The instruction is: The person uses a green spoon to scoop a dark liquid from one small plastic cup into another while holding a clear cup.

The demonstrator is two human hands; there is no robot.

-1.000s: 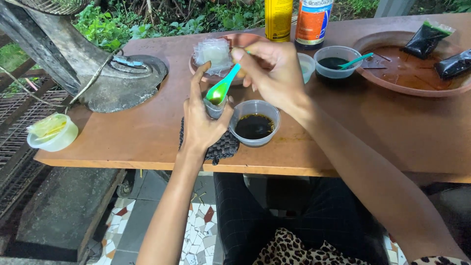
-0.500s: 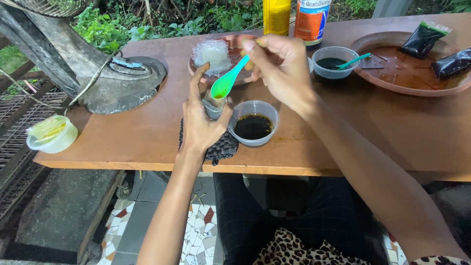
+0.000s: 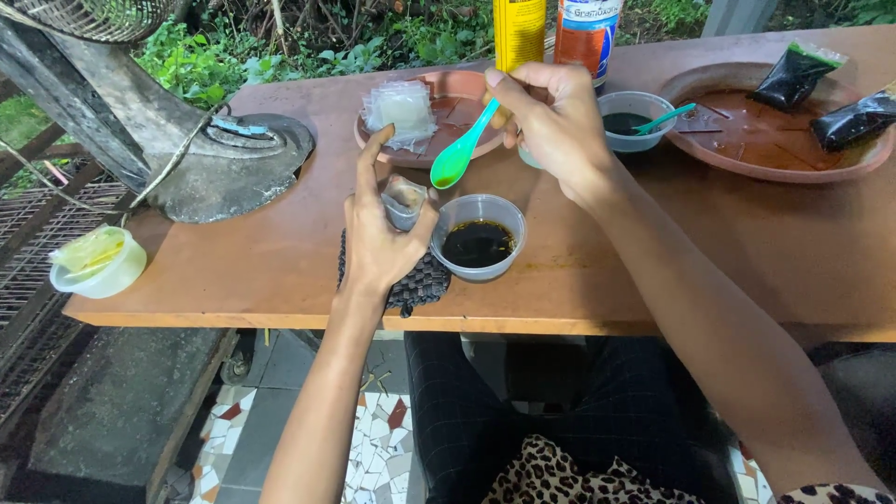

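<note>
Two bare hands work above a brown wooden table (image 3: 233,271) in the head view. On the left, the left hand (image 3: 378,238) pinches a small clear plastic bag (image 3: 404,203) between thumb and curled fingers, its forefinger pointing up and away. To the right and a little farther off, the right hand (image 3: 560,117) closes its fingertips on the handle of a green plastic spoon (image 3: 462,149); the spoon's bowl hangs down toward the left, just above and to the right of the bag, not touching it. Just beside the left hand, near the table's front edge, a clear bowl of dark liquid (image 3: 479,238) stands partly on a dark woven mat (image 3: 420,285). Farther off lies a round brown plate (image 3: 467,103) bearing a stack of clear bags (image 3: 399,107). At far right a second small bowl (image 3: 637,121) holds dark liquid and a teal spoon (image 3: 665,118), next to a large brown tray (image 3: 709,154) with two dark filled packets (image 3: 793,77).
</note>
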